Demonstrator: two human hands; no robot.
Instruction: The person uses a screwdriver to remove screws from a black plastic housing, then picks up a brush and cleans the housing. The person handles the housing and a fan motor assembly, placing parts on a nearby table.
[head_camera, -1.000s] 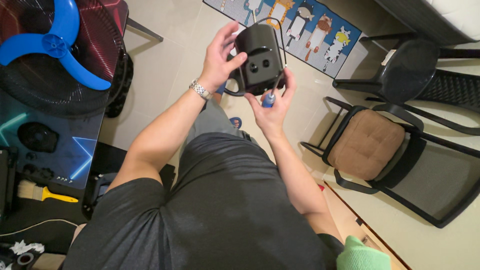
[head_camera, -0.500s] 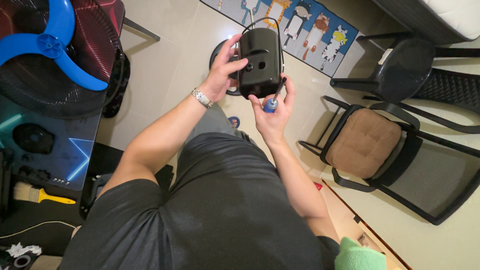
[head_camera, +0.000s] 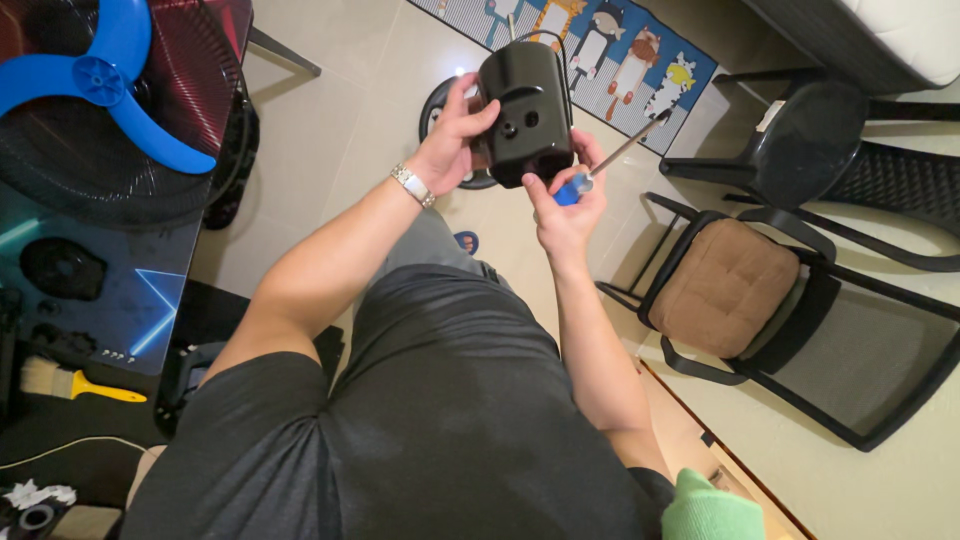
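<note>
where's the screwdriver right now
In the head view the screwdriver is in the right hand, beside the black housing, above the cushioned chair.

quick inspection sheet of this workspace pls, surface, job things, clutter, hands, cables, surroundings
surface: dark table at left with a glowing blue pattern; pale tiled floor below.
job's things: black housing with holes in its face, held up over the lap; blue-handled screwdriver, shaft pointing up and right.
clutter: blue fan blade on a black fan grille; yellow-handled brush.
hands: left hand grips the housing's side; right hand holds the screwdriver, fingers against the housing.
cables: thin wire looping at the housing's top; white cord at lower left.
surroundings: cushioned black chair, black stool, cartoon mat.
</note>
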